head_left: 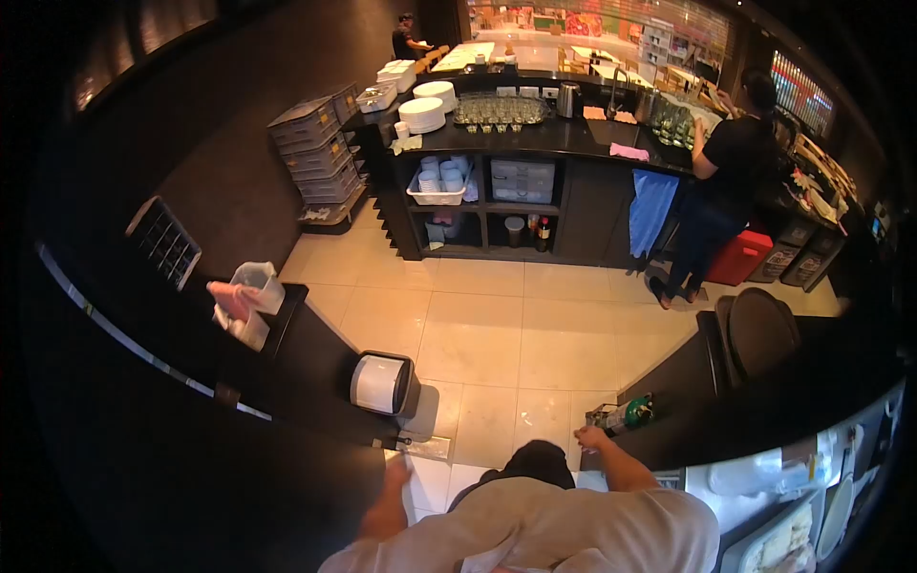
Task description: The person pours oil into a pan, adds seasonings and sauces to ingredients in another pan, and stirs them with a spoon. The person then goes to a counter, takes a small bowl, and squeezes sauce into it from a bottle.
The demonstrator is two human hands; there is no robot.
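My right hand [590, 438] reaches forward at the lower middle, its fingers loosely bent and a little apart, with nothing visible in it. Just beyond it, close to the side of a dark cabinet, is a green cylinder-like object [631, 413] with a metal part. My left hand [395, 472] is low on the left, beside a dark panel, and its fingers are too dim and hidden to make out. A black lever-like handle [394, 442] juts out just above it. Whether the left hand touches the panel I cannot tell.
A lidded bin [380, 383] stands ahead on the left on the tiled floor [473, 329]. Across the room a black counter [564, 143] carries stacked plates [422, 115] and glasses [499, 112]. A co-worker [731, 162] stands at its right end. Grey crates [313, 148] are stacked by the wall.
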